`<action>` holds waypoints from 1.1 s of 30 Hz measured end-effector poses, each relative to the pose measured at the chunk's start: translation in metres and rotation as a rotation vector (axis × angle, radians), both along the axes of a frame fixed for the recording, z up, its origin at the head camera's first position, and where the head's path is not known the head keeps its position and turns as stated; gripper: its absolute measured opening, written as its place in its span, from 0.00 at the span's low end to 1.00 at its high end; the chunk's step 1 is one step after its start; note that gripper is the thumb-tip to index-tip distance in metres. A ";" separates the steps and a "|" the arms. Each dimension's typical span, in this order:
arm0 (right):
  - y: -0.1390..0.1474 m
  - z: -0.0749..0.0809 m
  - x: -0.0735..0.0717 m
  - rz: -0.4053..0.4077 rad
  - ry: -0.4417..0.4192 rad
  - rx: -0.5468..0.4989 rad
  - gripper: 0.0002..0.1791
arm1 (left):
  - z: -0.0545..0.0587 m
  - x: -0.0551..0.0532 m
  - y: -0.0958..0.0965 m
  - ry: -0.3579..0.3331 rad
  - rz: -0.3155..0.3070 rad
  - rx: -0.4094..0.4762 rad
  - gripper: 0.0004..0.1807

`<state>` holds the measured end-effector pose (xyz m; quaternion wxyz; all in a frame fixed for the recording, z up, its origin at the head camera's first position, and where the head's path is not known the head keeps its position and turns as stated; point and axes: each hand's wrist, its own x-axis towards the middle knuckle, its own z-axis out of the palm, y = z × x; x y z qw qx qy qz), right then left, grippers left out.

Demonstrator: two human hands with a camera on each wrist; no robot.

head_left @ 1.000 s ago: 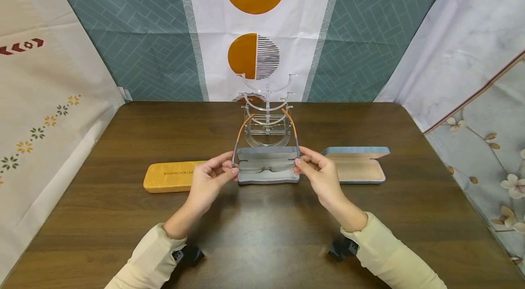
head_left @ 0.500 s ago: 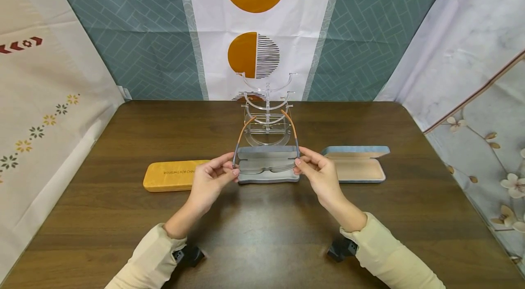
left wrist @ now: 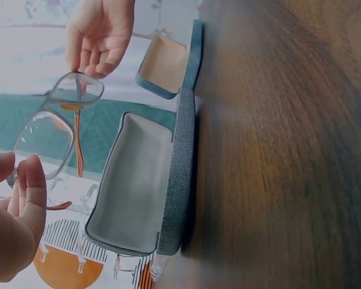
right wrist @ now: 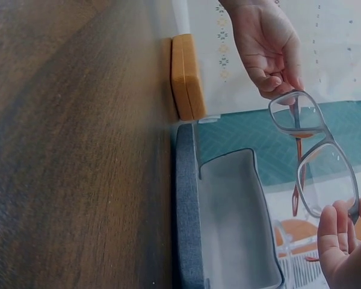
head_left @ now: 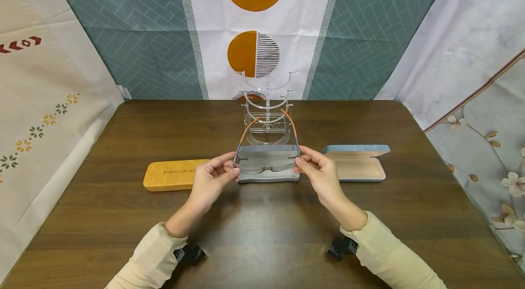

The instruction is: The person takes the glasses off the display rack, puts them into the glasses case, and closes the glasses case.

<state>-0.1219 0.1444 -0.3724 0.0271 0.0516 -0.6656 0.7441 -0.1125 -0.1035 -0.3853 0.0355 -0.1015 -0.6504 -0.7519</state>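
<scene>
A pair of eyeglasses [head_left: 267, 169] hangs in the air over an open grey glasses case [head_left: 266, 178], lenses toward the person. Its unfolded temples, grey with orange ends, point away. My left hand [head_left: 207, 184] pinches the left end of the frame near the hinge with thumb and fingers. At the opposite end, my right hand [head_left: 321, 178] grips the frame the same way. Both wrist views show the glasses [left wrist: 50, 110] apart from the case [right wrist: 234, 217], whose light lining holds nothing.
To the left lies a closed yellow glasses case [head_left: 168, 176], partly behind the left hand. An open blue case [head_left: 361, 170] with a beige lining lies right. Behind the grey case stands a clear tiered display stand [head_left: 267, 118] on the wooden table [head_left: 262, 239].
The left temple's orange tip has swung slightly inward, to the right. Both hands stay nearly in place with their grip on the eyeglasses.
</scene>
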 end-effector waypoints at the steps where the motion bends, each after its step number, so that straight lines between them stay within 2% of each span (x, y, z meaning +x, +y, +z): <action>1: 0.000 0.000 0.000 0.001 0.001 -0.001 0.20 | 0.000 0.000 0.000 0.001 -0.001 -0.004 0.23; 8: 0.001 0.001 -0.001 0.000 -0.006 0.004 0.20 | 0.002 -0.001 0.002 0.031 -0.003 -0.037 0.22; 33: 0.004 -0.001 -0.002 0.004 -0.009 0.026 0.20 | 0.000 0.000 0.002 0.065 -0.019 -0.081 0.18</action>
